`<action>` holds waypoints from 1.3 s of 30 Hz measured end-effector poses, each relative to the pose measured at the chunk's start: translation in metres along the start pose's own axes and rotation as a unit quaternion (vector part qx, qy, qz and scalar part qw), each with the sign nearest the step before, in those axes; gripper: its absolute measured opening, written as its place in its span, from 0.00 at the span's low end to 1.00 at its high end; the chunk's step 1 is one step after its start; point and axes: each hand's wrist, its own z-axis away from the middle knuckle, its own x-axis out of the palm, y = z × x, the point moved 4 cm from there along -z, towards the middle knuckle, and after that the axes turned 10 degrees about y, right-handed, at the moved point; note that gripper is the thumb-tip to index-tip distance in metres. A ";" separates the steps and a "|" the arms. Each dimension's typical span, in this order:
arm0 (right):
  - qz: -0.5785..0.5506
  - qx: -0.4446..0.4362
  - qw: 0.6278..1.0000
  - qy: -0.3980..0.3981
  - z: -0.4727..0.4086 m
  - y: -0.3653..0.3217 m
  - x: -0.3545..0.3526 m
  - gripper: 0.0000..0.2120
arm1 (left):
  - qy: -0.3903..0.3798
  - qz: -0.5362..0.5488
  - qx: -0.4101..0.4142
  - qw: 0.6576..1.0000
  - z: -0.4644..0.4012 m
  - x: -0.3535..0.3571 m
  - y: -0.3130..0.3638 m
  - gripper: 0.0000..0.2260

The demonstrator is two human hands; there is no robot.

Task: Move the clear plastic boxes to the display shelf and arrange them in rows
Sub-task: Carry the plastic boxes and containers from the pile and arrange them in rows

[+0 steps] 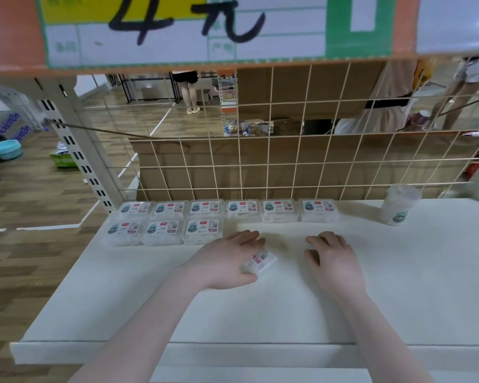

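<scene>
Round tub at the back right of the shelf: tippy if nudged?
Probably. The round tub looks taller than wide and already leans, so a nudge may topple it. Its round wall suggests it would roll. Clear plastic looks light.

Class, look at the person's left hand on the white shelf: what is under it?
Under the left hand lies a clear plastic box, tilted, its barcode label showing past the fingers. The hand covers the rest of the box, so its full label cannot be seen.

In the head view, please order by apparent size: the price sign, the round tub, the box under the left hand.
1. Price sign, largest by far.
2. Round tub.
3. Box, half covered by the left hand, so its rank under the tub is unsure.
</scene>
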 end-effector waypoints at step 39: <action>0.008 0.010 0.999 -0.051 0.006 -0.005 -0.003 0.08 | 0.216 -0.064 -0.246 0.943 -0.032 0.012 -0.001 0.28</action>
